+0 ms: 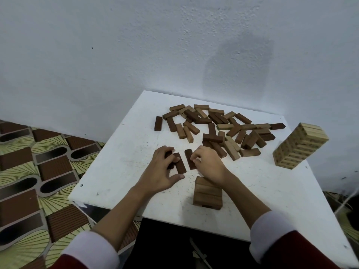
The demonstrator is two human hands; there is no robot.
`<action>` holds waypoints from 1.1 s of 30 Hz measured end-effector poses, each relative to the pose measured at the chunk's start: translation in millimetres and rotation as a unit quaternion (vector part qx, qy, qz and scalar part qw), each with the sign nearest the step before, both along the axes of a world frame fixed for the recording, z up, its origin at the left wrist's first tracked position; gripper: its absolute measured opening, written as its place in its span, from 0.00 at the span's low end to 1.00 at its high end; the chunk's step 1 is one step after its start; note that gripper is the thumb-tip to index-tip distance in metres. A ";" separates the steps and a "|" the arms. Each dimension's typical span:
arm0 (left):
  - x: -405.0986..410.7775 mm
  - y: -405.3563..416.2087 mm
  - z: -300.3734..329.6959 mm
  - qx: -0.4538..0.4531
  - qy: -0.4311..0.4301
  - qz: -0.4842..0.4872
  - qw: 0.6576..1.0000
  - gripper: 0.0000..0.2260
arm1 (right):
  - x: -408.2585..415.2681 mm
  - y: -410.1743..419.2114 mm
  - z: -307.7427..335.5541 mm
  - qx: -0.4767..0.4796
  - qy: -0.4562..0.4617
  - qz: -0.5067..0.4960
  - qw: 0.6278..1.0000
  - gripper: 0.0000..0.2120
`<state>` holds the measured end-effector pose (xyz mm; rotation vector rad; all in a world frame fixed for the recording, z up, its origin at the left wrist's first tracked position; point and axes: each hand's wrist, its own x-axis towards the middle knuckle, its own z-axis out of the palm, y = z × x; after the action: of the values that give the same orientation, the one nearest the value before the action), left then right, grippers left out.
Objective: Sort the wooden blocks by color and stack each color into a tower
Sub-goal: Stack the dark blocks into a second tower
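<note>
Patterned floor mat (29,171) on the far left, then the white bench (120,171) set against the wall.

Left hand (162,169): fingers curled over dark-brown blocks (179,163) lying flat on the bench, thumb out at the near end. Grip closed on them; looks like squaring them side by side for a base layer.

Right hand (208,162): fingertips pinch another dark block (188,159), just beside the left pair and parallel to them. Judgement: it's being pushed in to make a row of three, start of the dark tower.

Just near of the right wrist: a short mid-brown stack (207,193), only a few layers. It sits close to the body, probably to leave the middle free for working.

Further back and right: the unsorted pile (219,129), dark, mid-brown and a few pale blocks mixed and overlapping.

Far right: the pale tower (300,145), tall, well apart from the pile, so out of the reach path.

Most sorting is left to do.
</note>
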<state>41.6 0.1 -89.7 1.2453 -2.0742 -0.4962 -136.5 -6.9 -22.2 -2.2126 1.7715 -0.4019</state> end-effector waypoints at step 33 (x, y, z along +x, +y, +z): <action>33.0 -6.5 19.8 0.212 0.096 -0.039 0.972 0.45 | 38.3 -3.6 -11.3 0.136 -0.029 0.086 0.986 0.35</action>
<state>74.6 -6.4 -69.9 1.2904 -1.9160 -1.0988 -98.2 -10.6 -33.6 -2.1135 1.4901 -0.1728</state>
